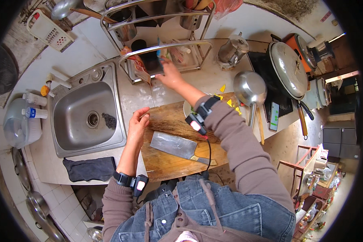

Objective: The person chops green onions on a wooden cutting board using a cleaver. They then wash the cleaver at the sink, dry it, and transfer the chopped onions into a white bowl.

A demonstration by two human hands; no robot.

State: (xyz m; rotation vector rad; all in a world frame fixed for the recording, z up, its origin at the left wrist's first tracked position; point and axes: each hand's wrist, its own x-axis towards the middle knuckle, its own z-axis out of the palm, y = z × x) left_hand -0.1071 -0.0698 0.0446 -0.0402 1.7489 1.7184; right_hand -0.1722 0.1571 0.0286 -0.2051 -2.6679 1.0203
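My right hand (171, 74) reaches over the front bar of a metal rack (166, 47), thumb and fingers apart. Its fingertips are at a blue packet (159, 54) on the rack's lower tray; whether they touch it is unclear. My left hand (137, 122) hovers near the left edge of a wooden cutting board (160, 163), fingers apart and holding nothing. A cleaver (174, 145) lies flat on the board, its handle pointing right. Behind my right wrist, a white bowl or plate (186, 109) is mostly hidden. Yellow pieces (230, 103) lie on and beyond the board.
Left of the board is a steel sink (84, 121), with a dark cloth (89, 168) in front. To the right are an upturned metal pan (250, 87), chopsticks (261, 127), a phone (274, 116) and a lidded wok (289, 69). A metal kettle (233, 50) stands behind.
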